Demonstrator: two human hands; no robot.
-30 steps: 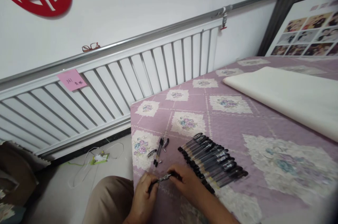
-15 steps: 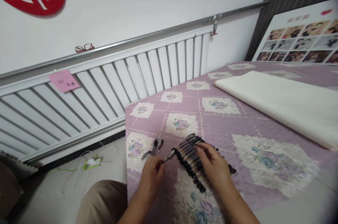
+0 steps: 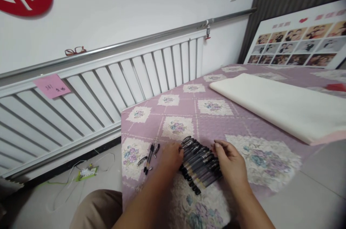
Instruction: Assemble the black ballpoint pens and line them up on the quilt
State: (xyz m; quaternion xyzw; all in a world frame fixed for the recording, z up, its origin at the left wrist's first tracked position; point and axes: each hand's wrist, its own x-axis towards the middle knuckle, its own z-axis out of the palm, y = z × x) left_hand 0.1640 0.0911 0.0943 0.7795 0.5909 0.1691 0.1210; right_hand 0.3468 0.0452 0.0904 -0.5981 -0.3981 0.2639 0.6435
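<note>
A row of black gel pens point(image 3: 198, 162) lies side by side on the floral bedspread point(image 3: 216, 124), with their dark ends forming a slanted line. My left hand point(image 3: 171, 157) is at the left end of this row, its fingers closed on a pen that they mostly hide. At the right end is my right hand point(image 3: 231, 158), thumb and fingers pressed together beside the pens; whatever they grip is hidden. To the left of my left hand lie a separate pen point(image 3: 148, 157), a black pen cap point(image 3: 142, 161) and other small pen parts point(image 3: 156, 149).
A folded cream pad point(image 3: 275, 103) lies on the bedspread at the right. Behind runs a white radiator point(image 3: 135, 77) with a pink note point(image 3: 52, 85) on it and glasses point(image 3: 75, 50) on the pipe. A photo board point(image 3: 297, 41) leans at the back right; a cable point(image 3: 72, 171) lies on the floor.
My left hand has moved right from the loose parts to the left end of the pen row. My right hand has shifted from over the pens to their right side. The view has turned right.
</note>
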